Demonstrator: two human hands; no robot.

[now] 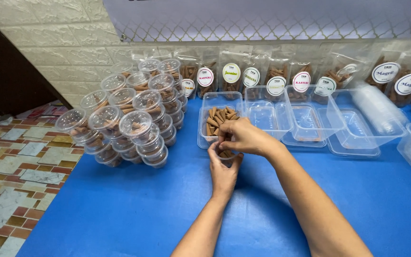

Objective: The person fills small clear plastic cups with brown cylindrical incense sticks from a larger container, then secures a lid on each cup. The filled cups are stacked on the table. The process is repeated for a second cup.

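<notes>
1. A blue mat [134,209] covers the work surface, smooth and matte; to its left lies a floor of patterned tiles [15,176] in brown, cream and grey.
2. Along the back wall stands a row of clear pouches [262,71], each with a round label and brown cones inside.
3. On the left side of the mat sits a stack of lidded round cups [129,119], clear plastic, piled in tiers and filled with the same brown pieces.
4. In the middle stand several empty rectangular trays [310,119], thin and glossy, some nested into each other.
5. Just beside them, a clear tray of cones [211,124] holds loose brown incense cones, tapered and dull in texture.
6. The right hand [243,135] reaches in from the right, fingers curled and pinched narrow over a few cones, right above the small cup.
7. The left hand [222,171] is cupped underneath, closed around the small cup [226,155], a round clear container held just in front of the cone tray, with cones showing inside it.
</notes>
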